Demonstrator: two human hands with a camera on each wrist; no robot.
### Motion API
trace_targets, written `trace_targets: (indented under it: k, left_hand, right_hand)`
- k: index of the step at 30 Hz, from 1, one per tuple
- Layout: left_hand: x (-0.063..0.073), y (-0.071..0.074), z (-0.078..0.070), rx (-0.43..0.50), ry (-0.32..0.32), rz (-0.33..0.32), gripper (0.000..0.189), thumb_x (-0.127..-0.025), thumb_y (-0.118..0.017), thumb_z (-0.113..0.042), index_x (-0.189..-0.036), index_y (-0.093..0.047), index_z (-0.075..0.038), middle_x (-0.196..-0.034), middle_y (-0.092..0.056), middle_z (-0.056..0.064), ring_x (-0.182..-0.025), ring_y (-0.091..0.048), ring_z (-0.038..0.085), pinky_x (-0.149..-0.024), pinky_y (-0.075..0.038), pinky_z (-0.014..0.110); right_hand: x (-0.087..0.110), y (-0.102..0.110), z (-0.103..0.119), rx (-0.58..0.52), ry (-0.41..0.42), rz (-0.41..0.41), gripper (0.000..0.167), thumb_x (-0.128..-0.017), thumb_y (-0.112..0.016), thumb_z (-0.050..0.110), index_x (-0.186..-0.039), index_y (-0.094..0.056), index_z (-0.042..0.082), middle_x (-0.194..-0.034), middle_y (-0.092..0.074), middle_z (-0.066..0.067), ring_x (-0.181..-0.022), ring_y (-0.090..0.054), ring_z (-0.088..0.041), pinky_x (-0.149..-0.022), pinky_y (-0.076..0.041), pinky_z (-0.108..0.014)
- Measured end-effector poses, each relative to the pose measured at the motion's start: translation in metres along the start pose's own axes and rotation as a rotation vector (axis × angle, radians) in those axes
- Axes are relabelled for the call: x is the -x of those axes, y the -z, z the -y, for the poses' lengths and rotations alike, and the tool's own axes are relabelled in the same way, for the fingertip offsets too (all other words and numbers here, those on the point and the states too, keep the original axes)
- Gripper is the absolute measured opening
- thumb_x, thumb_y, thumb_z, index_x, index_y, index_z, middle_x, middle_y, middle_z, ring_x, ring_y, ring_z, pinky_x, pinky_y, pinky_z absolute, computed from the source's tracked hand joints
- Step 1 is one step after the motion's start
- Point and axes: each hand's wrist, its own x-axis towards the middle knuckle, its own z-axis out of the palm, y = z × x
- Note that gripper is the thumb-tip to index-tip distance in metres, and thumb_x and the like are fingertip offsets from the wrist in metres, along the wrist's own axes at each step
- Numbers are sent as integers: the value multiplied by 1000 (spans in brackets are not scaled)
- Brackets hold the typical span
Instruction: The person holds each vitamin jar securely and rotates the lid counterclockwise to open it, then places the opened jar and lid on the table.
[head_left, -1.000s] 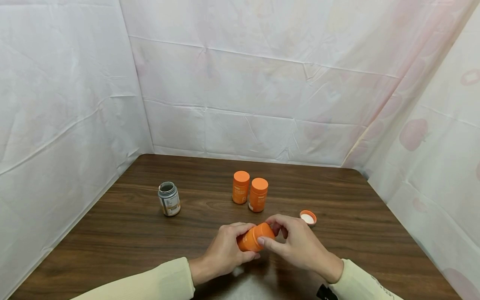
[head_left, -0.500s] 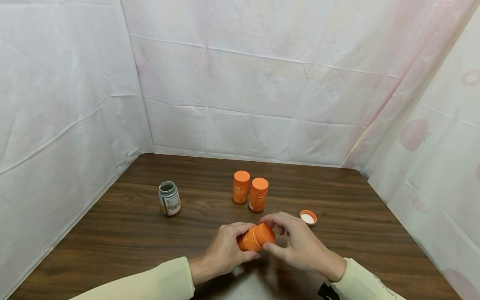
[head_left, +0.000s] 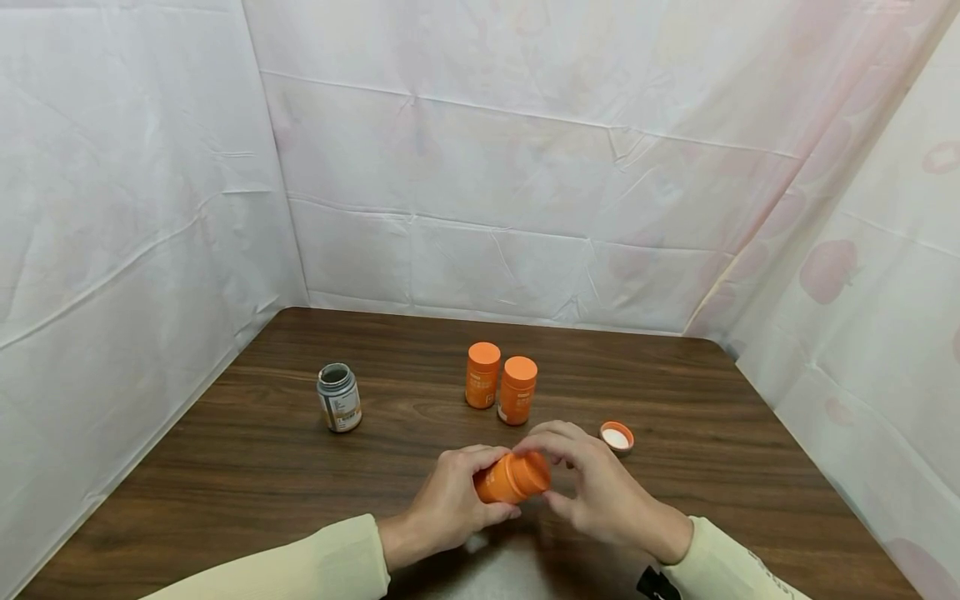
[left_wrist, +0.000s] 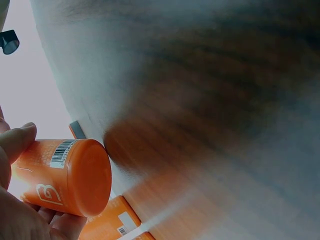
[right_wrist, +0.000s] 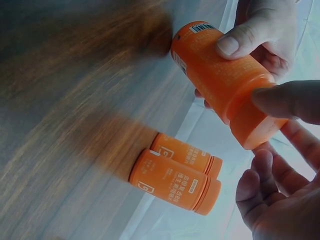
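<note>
My left hand (head_left: 448,498) grips an orange pill bottle (head_left: 497,483) by its body, tilted so that the capped end points right. In the left wrist view the bottle's base (left_wrist: 95,177) faces the camera. My right hand (head_left: 603,492) is at the orange cap (head_left: 532,473), thumb on one side and fingertips on the other. The right wrist view shows the right thumb (right_wrist: 292,102) lying against the cap, with the fingers curved round its far side. The cap sits on the bottle.
Two more capped orange bottles (head_left: 482,379) (head_left: 517,393) stand side by side behind the hands. A lidless grey jar (head_left: 341,402) stands at the left. An orange-rimmed cap (head_left: 617,436), white inside, lies upturned beyond my right hand. White sheets (head_left: 480,167) enclose the wooden table (head_left: 405,350).
My right hand's fingers have shifted round the cap, the index finger leftward over the top and the thumb rightward along the lower side. The left hand and its bottle have stayed in place.
</note>
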Motion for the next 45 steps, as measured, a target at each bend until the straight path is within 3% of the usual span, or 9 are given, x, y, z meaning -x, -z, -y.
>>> trace_targets:
  k: [6,11,16,20,25,35,45]
  left_hand:
    - [0,0,0,-2,-4,3,55,-75,-93,-16,-126,-71,-17,-112,-70,-5,-92,-63,5,-80,-53,26]
    - [0,-1,1,-3,-4,5,56,-76,-94,-17,-126,-71,-17,-112,-70,-6,-92,-63,4,-80,-53,26]
    - [1,-1,1,0,2,8,55,-76,-93,-17,-126,-71,-16,-111,-70,-6,-91,-63,4,-79,-53,24]
    - [1,-1,1,6,5,6,54,-76,-94,-17,-125,-71,-15,-110,-70,-6,-90,-62,4,-77,-52,23]
    - [0,-1,0,15,2,4,51,-76,-93,-16,-122,-72,-18,-110,-69,-7,-91,-63,4,-78,-53,24]
    - [-1,0,-1,15,7,10,50,-76,-93,-15,-122,-72,-19,-110,-69,-7,-93,-63,5,-80,-53,25]
    - [-1,0,-1,21,19,9,51,-76,-93,-15,-123,-72,-17,-113,-70,-6,-96,-64,6,-81,-54,24]
  right_hand:
    - [0,-1,-1,-24,11,4,76,-63,-79,-21,-125,-66,21,-126,-62,2,-100,-59,-15,-71,-51,-27]
    - [-1,-1,0,-39,18,8,77,-64,-83,-18,-129,-65,21,-128,-61,3,-98,-60,-15,-73,-52,-27]
    - [-1,-3,2,-22,-39,-7,60,-79,-89,10,-130,-63,25,-126,-62,6,-89,-58,-13,-73,-50,-27]
    - [-1,-3,4,37,-167,-28,44,-86,-84,38,-125,-64,32,-112,-63,13,-83,-55,-15,-68,-47,-25]
    - [-4,-3,6,85,-326,-23,41,-86,-77,58,-117,-68,32,-97,-63,16,-79,-54,-11,-66,-46,-25]
    - [-11,-1,8,122,-449,51,42,-87,-74,60,-109,-71,25,-86,-62,16,-66,-51,-6,-57,-44,-25]
    - [-14,-1,7,116,-428,91,34,-89,-71,62,-90,-69,28,-66,-55,15,-56,-48,-2,-51,-41,-23]
